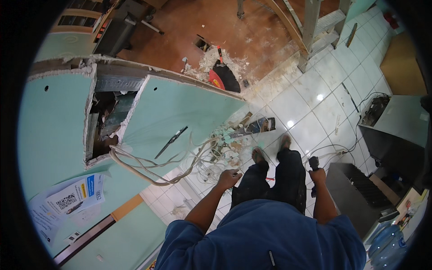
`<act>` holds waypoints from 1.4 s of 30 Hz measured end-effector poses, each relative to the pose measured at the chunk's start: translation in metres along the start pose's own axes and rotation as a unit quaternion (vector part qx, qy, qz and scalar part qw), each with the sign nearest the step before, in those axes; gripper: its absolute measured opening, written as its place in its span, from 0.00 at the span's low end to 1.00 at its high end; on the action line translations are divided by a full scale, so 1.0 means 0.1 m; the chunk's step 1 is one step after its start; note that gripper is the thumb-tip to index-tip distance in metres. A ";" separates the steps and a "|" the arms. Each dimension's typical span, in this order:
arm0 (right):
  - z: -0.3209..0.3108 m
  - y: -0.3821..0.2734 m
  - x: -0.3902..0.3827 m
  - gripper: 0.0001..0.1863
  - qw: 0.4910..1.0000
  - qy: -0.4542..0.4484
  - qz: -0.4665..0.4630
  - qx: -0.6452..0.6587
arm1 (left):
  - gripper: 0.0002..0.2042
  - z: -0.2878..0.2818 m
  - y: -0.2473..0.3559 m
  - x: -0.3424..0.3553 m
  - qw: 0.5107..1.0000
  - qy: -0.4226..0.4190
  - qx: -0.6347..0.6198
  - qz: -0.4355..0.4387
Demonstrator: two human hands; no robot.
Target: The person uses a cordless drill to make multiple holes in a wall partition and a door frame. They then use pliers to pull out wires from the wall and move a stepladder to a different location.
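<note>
My right hand (318,176) hangs beside my right leg, closed around a dark hand tool (313,163) with a bulky upper end. Its exact kind is hard to make out. By my left thigh, my left hand (229,178) is closed with the fingers curled; whatever may be between them is too small to name. Pale cables (166,182) come out of a ragged opening (104,119) in the light green wall panel (180,105) and loop toward the floor near my left hand. Broken rubble (229,150) and tangled wire lie just ahead of it.
A dark saw-like blade (171,142) shows against the green panel. Beyond lie a black-and-red dustpan (225,78) and debris. A stepladder (310,31) stands far right. Dark cabinets (355,189) with trailing cables flank my right side, near water bottles (388,249).
</note>
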State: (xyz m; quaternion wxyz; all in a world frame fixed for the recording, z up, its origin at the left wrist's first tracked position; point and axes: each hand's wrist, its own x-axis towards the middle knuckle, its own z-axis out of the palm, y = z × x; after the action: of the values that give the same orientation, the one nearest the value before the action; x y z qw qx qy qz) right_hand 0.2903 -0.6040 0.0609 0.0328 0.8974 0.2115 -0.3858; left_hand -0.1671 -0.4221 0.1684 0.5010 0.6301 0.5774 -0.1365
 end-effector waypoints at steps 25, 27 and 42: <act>1.06 -2.09 2.06 0.33 0.534 -0.802 -0.250 -0.088 | 0.24 1.84 1.07 1.09 0.656 -0.138 -0.647 -0.364; 1.90 -2.18 2.84 0.29 0.556 -0.608 -0.550 -0.135 | 0.25 2.14 0.76 1.14 0.626 -0.135 -0.657 -0.398; 3.80 -2.38 3.93 0.13 0.834 -0.182 -0.484 -0.191 | 0.28 2.58 0.11 0.83 0.570 -0.159 -0.680 -0.433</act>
State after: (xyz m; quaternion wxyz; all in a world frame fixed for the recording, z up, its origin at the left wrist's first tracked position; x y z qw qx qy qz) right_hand 0.1767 -0.3335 -0.4580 0.0508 0.5697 0.6785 -0.4609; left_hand -0.0278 -0.5743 -0.0076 0.7466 -0.2537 0.6150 -0.0026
